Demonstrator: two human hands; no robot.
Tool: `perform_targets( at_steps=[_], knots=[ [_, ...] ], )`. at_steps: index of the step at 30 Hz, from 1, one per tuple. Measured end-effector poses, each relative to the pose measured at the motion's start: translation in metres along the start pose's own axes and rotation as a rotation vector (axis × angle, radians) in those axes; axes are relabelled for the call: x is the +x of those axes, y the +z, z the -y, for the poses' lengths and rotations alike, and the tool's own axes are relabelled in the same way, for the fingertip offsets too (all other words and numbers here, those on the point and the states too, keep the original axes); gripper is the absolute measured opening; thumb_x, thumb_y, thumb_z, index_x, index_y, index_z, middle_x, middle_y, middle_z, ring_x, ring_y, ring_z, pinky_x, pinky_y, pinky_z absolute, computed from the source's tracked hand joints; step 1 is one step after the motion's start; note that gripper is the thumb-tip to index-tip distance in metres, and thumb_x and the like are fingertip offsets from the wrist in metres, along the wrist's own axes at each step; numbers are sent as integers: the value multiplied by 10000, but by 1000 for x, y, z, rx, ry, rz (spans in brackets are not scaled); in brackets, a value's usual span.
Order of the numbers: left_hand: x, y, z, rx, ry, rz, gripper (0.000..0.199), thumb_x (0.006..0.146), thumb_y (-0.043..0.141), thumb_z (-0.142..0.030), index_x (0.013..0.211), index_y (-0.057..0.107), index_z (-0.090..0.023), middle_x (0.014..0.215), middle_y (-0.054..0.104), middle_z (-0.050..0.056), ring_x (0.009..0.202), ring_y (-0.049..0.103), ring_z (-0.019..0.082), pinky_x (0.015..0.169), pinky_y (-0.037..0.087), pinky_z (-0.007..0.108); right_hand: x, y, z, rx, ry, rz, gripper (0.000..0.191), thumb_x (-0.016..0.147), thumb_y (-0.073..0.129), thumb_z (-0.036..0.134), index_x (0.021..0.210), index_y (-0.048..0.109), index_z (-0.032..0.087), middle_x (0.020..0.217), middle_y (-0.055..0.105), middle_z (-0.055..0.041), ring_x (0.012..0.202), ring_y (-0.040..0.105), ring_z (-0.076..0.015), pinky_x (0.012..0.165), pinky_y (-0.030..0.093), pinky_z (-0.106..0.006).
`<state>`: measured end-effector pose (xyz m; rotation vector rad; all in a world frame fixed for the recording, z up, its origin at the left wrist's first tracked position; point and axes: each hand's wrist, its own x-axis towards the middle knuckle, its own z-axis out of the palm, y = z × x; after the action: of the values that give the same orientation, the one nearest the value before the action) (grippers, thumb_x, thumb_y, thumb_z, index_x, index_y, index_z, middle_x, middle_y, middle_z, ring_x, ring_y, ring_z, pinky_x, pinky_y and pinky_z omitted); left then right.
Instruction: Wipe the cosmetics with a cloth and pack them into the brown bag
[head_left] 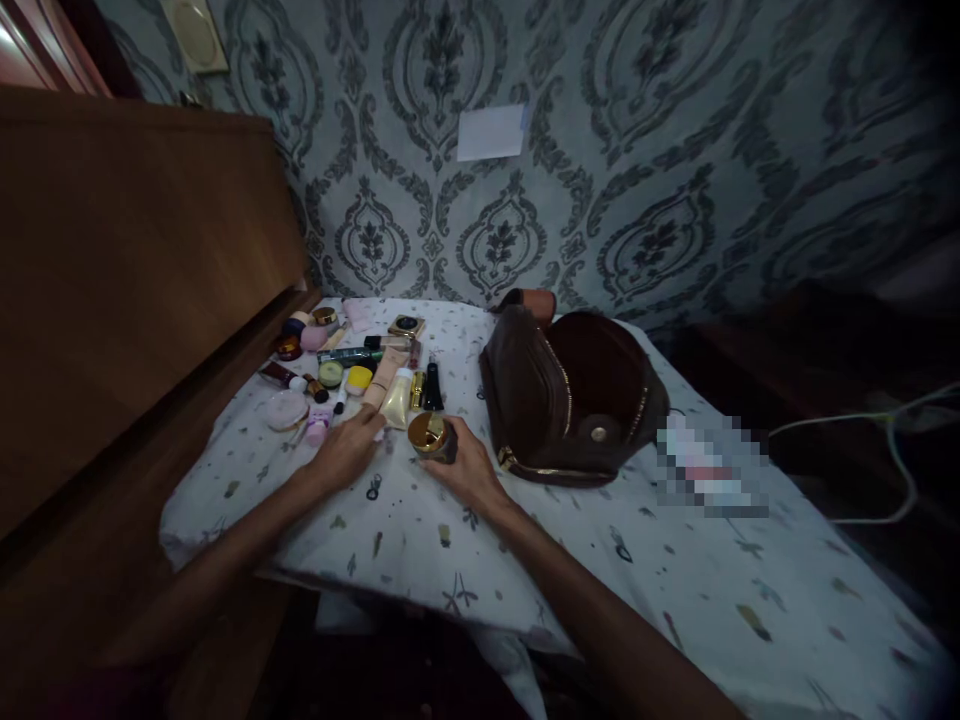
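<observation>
On the near side of the table (697,560), my right hand (474,478) has its fingers and thumb curled part way around the jar (430,435) with the shiny gold lid. It holds the jar from the side. That is a good way to hold it, I think: a snug grip low down, with no hard squeeze, should stop the smooth jar from slipping.

My left hand (341,455) is low, with its fingers bent, by the bottom of the pink-tan tube (385,378). I can't tell if it has hold of anything. Light fingertips would be best there, so the things close by don't get bumped.

Just past the jar are the pale yellow tube (397,400), the gold stick (418,388) and the black tube (433,388). They are close together, so I should move the jar slowly and hold it level.

The purple bottle (318,425) is on the left. To the right of the jar, the big brown bag (525,365) sits wide open.
</observation>
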<state>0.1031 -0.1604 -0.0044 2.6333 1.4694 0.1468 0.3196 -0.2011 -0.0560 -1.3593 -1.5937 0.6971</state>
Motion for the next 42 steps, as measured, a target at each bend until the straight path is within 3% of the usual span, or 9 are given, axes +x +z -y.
perform_targets(
  at_steps=[2,7,14,18,24,27,32,38,42],
  knots=[
    [0,1,6,-33,-52,-34,301,890,419,-122,1155,551,-180,1232,564,130,1021,622,251,833,517,393,-1,0,1,8,2,12,594,632,798,290,1158,536,202,1085,689,-61,992,649,-248,878,511,-381],
    [4,7,9,-377,17,-329,213,913,478,-254,1077,599,-191,1097,637,82,1039,604,239,903,484,368,0,1,2,31,8,46,613,630,793,269,1180,529,211,1111,680,-60,1024,642,-250,892,497,-377],
    [16,7,-33,-708,107,-561,231,941,499,-306,1056,648,-172,1043,632,73,1045,591,217,949,468,361,-1,3,0,38,-79,51,583,682,736,238,1226,526,217,1149,648,-57,1049,612,-240,921,481,-375],
    [13,18,-48,-634,365,-413,384,963,482,-312,1319,538,-178,1296,545,139,1253,506,255,1082,410,439,-2,3,-4,6,-107,28,447,712,698,246,1134,567,181,1060,648,-68,964,613,-245,856,505,-383],
    [4,15,-28,-337,648,-146,799,888,514,-138,1568,104,-227,1588,247,174,1491,219,299,1194,289,509,-1,5,-9,35,-145,19,529,674,718,208,1178,560,176,1135,648,-89,1050,608,-280,930,498,-433],
    [1,10,-18,-216,609,-67,889,829,448,-9,1573,33,-262,1624,190,158,1503,212,286,1159,356,490,0,5,-9,62,-138,21,551,692,721,222,1214,551,189,1151,650,-78,1059,614,-268,935,499,-420],
    [-2,5,-25,-44,415,32,939,794,361,61,1559,-30,-317,1634,167,176,1317,526,310,946,535,441,1,4,-8,42,-124,39,567,679,734,220,1214,559,163,1134,653,-89,1044,616,-265,923,499,-395],
    [-4,-14,-43,152,248,159,773,840,344,17,1533,47,-152,1447,424,249,934,713,281,783,573,423,0,2,-5,42,-139,36,622,690,745,258,1272,535,193,1203,643,-89,1101,605,-264,968,482,-399],
    [-5,-15,-42,157,237,135,697,823,315,49,1485,148,-89,1323,523,233,961,694,271,807,561,419,0,3,-5,39,-138,30,589,701,734,267,1256,549,206,1192,656,-80,1087,620,-259,967,488,-398]
  ],
)
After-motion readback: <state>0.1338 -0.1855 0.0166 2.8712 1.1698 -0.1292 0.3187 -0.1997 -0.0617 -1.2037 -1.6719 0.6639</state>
